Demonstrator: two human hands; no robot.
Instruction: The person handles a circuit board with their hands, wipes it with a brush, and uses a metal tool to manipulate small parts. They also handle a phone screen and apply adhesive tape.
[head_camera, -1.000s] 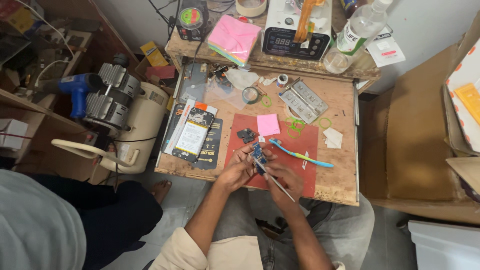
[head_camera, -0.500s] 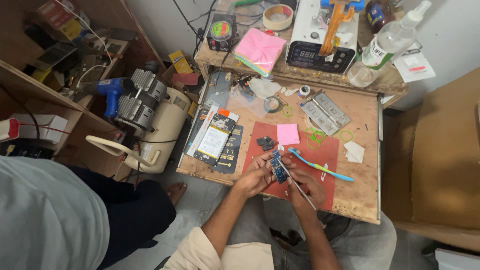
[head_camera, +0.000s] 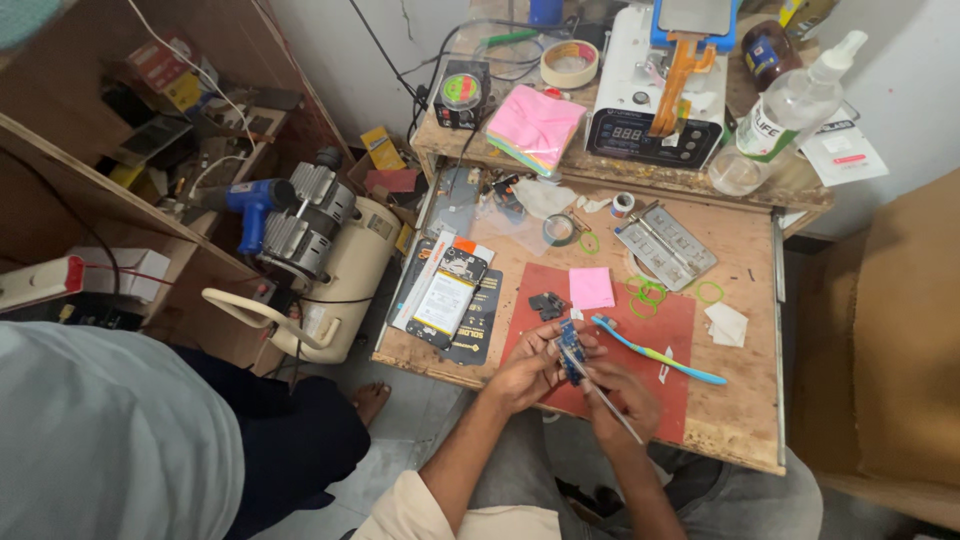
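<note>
Hands (head_camera: 575, 375) hold perhaps a circuit board (head_camera: 571, 347).

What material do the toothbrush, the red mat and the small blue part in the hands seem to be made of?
Toothbrush: probably plastic, a smooth blue and yellow-green handle with a slight gloss.
Red mat: looks like rubber or silicone, flat and matte; I cannot tell which.
Small blue part, held between the left hand and the right hand: apparently a circuit board, blue with tiny components; too small to be certain.

The scene is viewed from a single head-worn camera, aimed steeply downward. The workbench (head_camera: 745, 260) is seen from fairly high above.
</note>
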